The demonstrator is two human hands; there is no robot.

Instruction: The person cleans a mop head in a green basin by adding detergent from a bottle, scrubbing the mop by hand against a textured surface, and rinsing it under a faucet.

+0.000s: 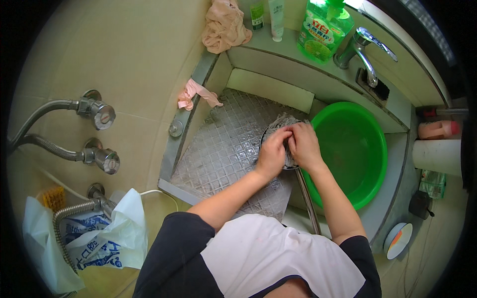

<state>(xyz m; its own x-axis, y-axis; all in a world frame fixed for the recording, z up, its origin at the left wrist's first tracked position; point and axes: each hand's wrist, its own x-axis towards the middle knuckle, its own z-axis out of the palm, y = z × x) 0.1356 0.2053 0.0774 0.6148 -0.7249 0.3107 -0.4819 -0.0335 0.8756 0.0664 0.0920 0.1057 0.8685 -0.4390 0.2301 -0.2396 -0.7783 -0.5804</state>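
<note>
A mop head of grey strands (284, 120) rests in the tiled sink (211, 159), its dark round base partly hidden under my hands. From it a metal mop handle (308, 201) runs toward me, to the right of my body. My left hand (273, 151) grips the strands from the left, fingers curled. Close beside it, my right hand (304, 146) closes on the strands from the right; the fingertips of both hands nearly meet. Right of my right hand stands a green basin (355, 154) with some water in it.
A chrome faucet (365, 54) and a green detergent bottle (325, 30) stand on the back ledge. A beige cloth (223, 27) lies at the sink's corner, a pink strip (198, 93) on its left rim. Wall valves (99, 111) and a plastic bag (107, 238) are at left.
</note>
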